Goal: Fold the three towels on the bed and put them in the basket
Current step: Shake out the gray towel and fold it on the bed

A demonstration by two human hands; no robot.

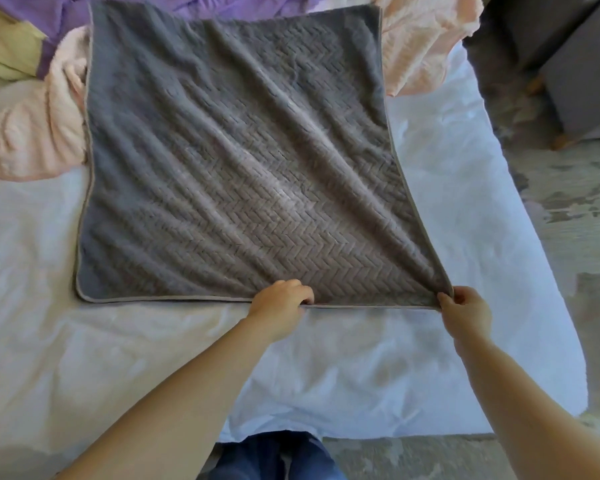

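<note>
A grey towel [229, 157] with a herringbone weave lies spread out on the white bed [326, 372]. My right hand [466, 311] pinches its near right corner, and creases fan out from there. My left hand [279, 303] grips the near hem around its middle. A peach towel [32, 133] lies bunched at the left, and more peach cloth [423, 39] shows at the grey towel's far right. A purple towel [63, 15] is crumpled along the far edge. No basket is in view.
A yellow-green cloth [7, 53] lies at the far left. Grey furniture with wooden feet [575, 67] stands on the worn floor [575, 209] right of the bed. My legs in blue trousers [274, 459] are at the bed's near edge.
</note>
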